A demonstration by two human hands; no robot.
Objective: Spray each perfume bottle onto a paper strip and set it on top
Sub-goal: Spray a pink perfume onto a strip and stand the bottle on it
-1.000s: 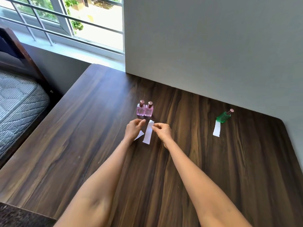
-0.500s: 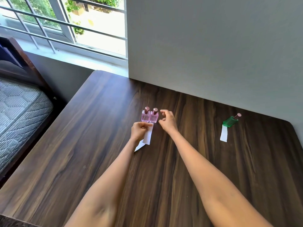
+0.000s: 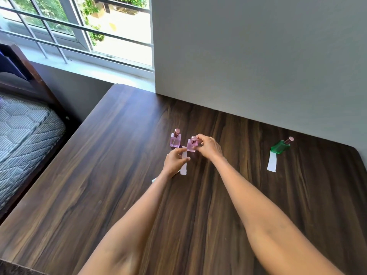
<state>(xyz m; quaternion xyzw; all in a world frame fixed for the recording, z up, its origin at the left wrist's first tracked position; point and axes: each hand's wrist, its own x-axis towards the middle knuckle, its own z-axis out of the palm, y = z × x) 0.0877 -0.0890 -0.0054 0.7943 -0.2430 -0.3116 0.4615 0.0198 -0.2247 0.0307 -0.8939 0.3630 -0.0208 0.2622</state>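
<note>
Right grip (image 3: 208,146) clamped round pink bottle (image 3: 192,144), beside paper strip (image 3: 183,162) pinched in left grip (image 3: 174,160).

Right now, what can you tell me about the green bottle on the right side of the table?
The green bottle is small, square and see-through like glass, with a shiny pink-copper cap. It leans, its cap pointing up and to the right. Its base rests on the far end of a white paper strip on the dark wooden table. No hand touches it.
</note>
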